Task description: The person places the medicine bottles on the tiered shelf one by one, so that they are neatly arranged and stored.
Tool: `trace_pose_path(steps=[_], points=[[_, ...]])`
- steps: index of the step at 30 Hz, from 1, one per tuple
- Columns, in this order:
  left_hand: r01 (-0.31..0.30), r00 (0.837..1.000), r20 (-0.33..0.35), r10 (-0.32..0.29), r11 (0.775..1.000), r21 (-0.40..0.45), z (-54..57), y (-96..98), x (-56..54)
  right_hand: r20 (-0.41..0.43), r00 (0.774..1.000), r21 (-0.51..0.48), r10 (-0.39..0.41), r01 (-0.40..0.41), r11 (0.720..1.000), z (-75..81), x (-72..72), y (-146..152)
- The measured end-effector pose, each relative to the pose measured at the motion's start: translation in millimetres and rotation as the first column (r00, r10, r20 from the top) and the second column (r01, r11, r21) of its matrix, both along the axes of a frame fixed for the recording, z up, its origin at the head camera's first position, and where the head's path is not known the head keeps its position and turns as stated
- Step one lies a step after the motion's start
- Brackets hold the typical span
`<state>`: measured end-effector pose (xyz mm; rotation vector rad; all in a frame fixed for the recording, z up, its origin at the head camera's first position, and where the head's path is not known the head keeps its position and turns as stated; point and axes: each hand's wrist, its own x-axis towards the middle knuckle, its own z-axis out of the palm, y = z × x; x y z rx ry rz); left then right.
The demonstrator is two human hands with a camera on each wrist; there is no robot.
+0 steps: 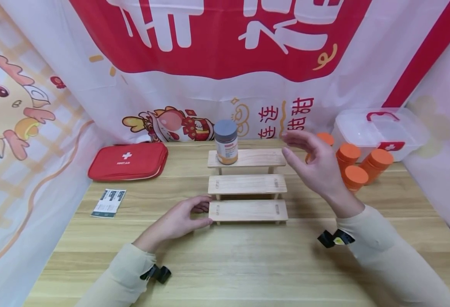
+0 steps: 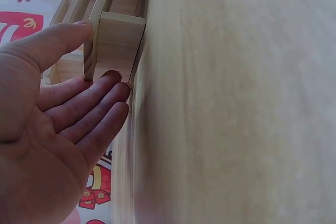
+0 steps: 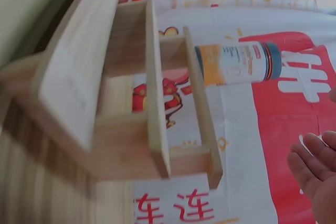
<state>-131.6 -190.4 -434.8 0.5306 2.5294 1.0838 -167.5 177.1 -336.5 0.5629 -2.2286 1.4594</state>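
A three-step wooden stand (image 1: 248, 184) is on the table, bearing a white-and-orange supplement bottle (image 1: 226, 149) with a grey lid, upright at the left of its top step. At the left end of the lowest step, my left hand (image 1: 178, 219) holds the board between thumb and fingers. The left wrist view shows the thumb (image 2: 60, 43) along one edge of that board, the fingertips by its other side. My right hand (image 1: 317, 164) is raised right of the top step, thumb and fingers spread, holding nothing. In the right wrist view its fingers (image 3: 315, 163) are apart from the bottle.
Several orange-lidded bottles (image 1: 356, 177) stand behind my right hand, beside a clear lidded box (image 1: 378, 130) with a red handle. To the left lie a red first-aid pouch (image 1: 129, 162) and a printed card (image 1: 108, 203). Printed cloth (image 1: 217, 94) hangs behind the table.
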Motion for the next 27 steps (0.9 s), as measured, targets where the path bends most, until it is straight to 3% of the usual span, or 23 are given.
trace_pose_path(steps=[6,13,21,27], points=[[0.012,1.000,-0.015,-0.012,1.000,0.006,0.9,0.0,1.2,0.018,0.999,0.046,-0.039,0.038,0.998,-7.5,9.2,21.4],[-0.028,0.999,0.031,0.028,1.000,-0.012,2.8,0.0,1.2,0.055,0.995,0.025,-0.081,0.080,0.996,-12.2,17.1,48.0],[-0.003,1.000,-0.003,0.003,1.000,-0.003,2.2,1.2,1.0,0.156,0.964,0.080,-0.214,0.204,0.976,-17.1,26.7,72.0],[-0.003,1.000,-0.007,0.003,1.000,0.001,1.8,1.7,0.5,0.149,0.960,0.083,-0.239,0.228,0.970,-27.5,33.4,89.9]])
